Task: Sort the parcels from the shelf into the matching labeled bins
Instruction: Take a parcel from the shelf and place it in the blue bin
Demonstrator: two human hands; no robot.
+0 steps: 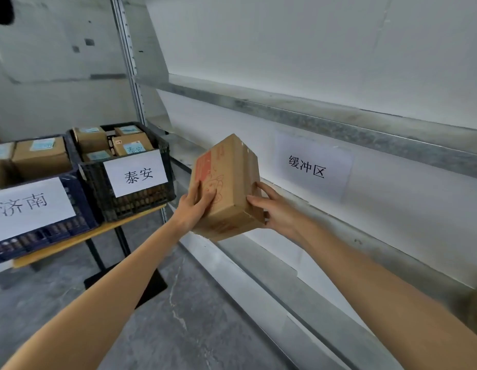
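Observation:
A brown cardboard parcel (226, 180) with red print is held tilted in the air in front of the metal shelf (325, 209). My left hand (194, 206) grips its left face, thumb on the front. My right hand (266, 206) grips its right side, fingers wrapped over the edge. To the left stands a black crate (98, 188) with a paper sign 泰安, holding several labelled parcels. Beside it a dark blue crate (79, 209) signed 济南 also holds parcels.
Both crates sit on a yellow-topped table (71, 240) with black legs. A paper sign 缓冲区 (312, 166) hangs on the shelf's back wall. Shelf rails run diagonally at right. Grey floor (178, 303) lies below. A brown box corner (476, 311) shows at far right.

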